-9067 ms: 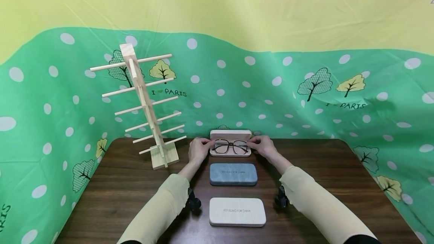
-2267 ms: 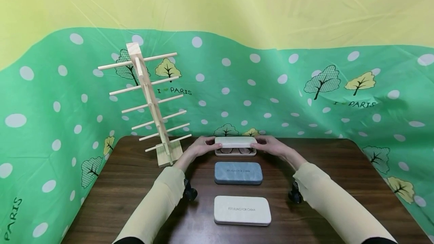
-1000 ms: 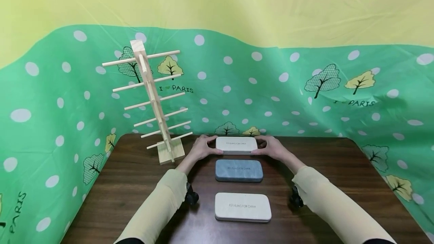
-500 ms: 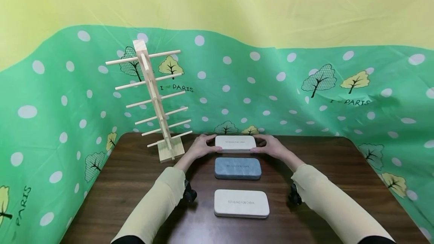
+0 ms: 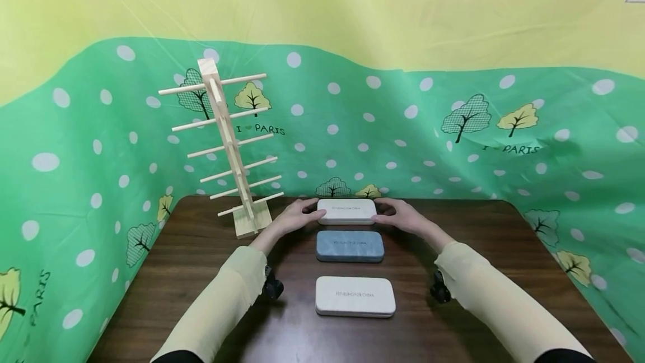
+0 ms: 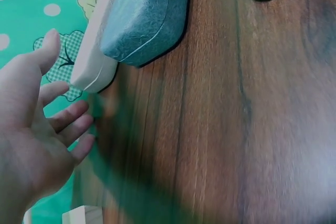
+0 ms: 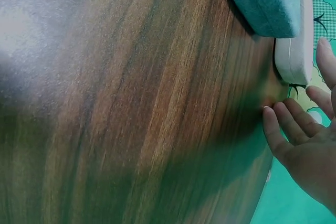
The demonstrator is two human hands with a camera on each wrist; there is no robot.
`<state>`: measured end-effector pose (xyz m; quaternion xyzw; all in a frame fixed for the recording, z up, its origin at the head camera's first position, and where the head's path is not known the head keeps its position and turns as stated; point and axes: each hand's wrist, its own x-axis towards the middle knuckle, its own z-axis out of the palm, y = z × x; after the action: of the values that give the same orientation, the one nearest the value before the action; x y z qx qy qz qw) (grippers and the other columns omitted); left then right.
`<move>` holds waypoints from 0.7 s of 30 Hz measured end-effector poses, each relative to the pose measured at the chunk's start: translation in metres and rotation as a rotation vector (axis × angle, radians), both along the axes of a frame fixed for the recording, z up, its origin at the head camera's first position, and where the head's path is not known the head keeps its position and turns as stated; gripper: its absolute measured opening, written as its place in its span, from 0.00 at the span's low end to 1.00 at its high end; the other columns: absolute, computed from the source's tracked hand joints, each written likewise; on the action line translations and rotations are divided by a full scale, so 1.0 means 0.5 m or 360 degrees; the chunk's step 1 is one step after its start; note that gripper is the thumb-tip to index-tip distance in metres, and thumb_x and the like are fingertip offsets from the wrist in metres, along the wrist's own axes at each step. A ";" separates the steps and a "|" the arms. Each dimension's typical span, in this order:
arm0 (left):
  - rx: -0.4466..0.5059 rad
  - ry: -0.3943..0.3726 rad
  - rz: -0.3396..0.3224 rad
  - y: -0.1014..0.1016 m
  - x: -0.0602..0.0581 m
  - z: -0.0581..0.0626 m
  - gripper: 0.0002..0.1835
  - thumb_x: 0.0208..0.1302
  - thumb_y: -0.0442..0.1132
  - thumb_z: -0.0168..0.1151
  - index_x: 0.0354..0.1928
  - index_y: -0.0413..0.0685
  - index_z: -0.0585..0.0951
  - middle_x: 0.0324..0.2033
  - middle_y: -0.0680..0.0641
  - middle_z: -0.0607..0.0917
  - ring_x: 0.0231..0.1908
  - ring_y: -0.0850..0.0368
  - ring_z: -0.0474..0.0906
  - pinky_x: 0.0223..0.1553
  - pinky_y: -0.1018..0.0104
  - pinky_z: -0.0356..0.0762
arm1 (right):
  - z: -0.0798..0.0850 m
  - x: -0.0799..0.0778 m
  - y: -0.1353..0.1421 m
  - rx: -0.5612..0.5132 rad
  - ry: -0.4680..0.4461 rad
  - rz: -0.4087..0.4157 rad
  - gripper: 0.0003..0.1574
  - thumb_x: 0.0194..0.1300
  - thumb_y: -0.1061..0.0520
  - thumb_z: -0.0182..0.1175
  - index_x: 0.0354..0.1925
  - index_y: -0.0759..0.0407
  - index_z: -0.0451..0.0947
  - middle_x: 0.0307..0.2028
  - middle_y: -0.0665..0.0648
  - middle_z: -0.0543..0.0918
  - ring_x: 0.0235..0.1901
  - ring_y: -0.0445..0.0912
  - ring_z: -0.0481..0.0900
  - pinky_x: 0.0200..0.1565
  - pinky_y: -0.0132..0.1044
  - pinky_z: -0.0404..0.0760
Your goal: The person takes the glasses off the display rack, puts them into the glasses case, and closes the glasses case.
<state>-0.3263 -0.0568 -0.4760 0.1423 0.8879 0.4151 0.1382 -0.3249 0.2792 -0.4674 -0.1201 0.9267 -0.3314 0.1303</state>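
A closed white glasses case (image 5: 346,210) lies at the back edge of the table, lettering on its lid. My left hand (image 5: 292,218) is at its left end and my right hand (image 5: 405,219) at its right end. In the left wrist view the left hand (image 6: 31,129) has loose, spread fingers, with a small gap to the case (image 6: 93,72). The right wrist view has the right hand (image 7: 310,156) likewise relaxed, just off the case's end (image 7: 294,64). The glasses inside are hidden by the lid.
A blue glasses case (image 5: 350,246) lies just in front of the far one, and another white case (image 5: 355,296) nearer to me. A wooden peg stand (image 5: 229,147) rises at the back left, beside the left hand. A patterned cloth (image 5: 403,128) hangs behind the table (image 5: 453,312).
The black-framed glasses were held over the open far case; then its lid came down over them and closed. Since half a second ago both hands have eased slightly outward from its ends.
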 end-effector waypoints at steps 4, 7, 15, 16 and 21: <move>-0.0035 -0.0061 -0.0038 -0.009 0.011 0.007 0.41 0.71 0.65 0.57 0.79 0.53 0.63 0.76 0.39 0.66 0.74 0.40 0.66 0.73 0.43 0.66 | 0.002 0.003 0.004 0.0027 -0.0005 0.0013 0.48 0.71 0.39 0.64 0.76 0.63 0.63 0.68 0.71 0.74 0.65 0.65 0.75 0.65 0.61 0.75; -0.0068 -0.0101 -0.0059 -0.016 0.017 0.011 0.42 0.72 0.66 0.55 0.80 0.54 0.62 0.75 0.39 0.68 0.75 0.41 0.64 0.74 0.43 0.65 | 0.004 0.008 0.008 0.0051 -0.0010 0.0013 0.49 0.70 0.37 0.64 0.76 0.63 0.63 0.69 0.71 0.73 0.67 0.65 0.73 0.67 0.63 0.73; -0.0133 -0.0057 -0.0052 -0.035 0.040 0.025 0.39 0.73 0.65 0.54 0.79 0.57 0.64 0.71 0.41 0.73 0.74 0.43 0.66 0.74 0.43 0.64 | 0.012 0.023 0.023 0.0073 0.0001 0.0034 0.47 0.72 0.38 0.62 0.76 0.61 0.63 0.70 0.71 0.72 0.70 0.66 0.69 0.69 0.65 0.69; -0.0130 -0.0047 -0.0060 -0.037 0.043 0.028 0.39 0.73 0.65 0.54 0.79 0.57 0.64 0.71 0.41 0.74 0.74 0.43 0.66 0.74 0.43 0.64 | 0.015 0.026 0.025 0.0068 0.0012 0.0041 0.46 0.73 0.40 0.62 0.76 0.61 0.63 0.70 0.71 0.72 0.70 0.66 0.70 0.69 0.65 0.69; -0.0115 -0.0013 -0.0109 -0.051 0.061 0.041 0.40 0.72 0.67 0.54 0.79 0.57 0.64 0.71 0.42 0.74 0.74 0.43 0.67 0.73 0.43 0.65 | 0.033 0.040 0.029 0.0039 0.0068 0.0051 0.43 0.73 0.43 0.62 0.76 0.62 0.63 0.69 0.72 0.73 0.69 0.67 0.71 0.68 0.65 0.70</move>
<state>-0.2958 -0.0825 -0.4554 0.1657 0.8963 0.3784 0.1610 -0.3049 0.2938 -0.4508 -0.1402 0.9312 -0.3153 0.1172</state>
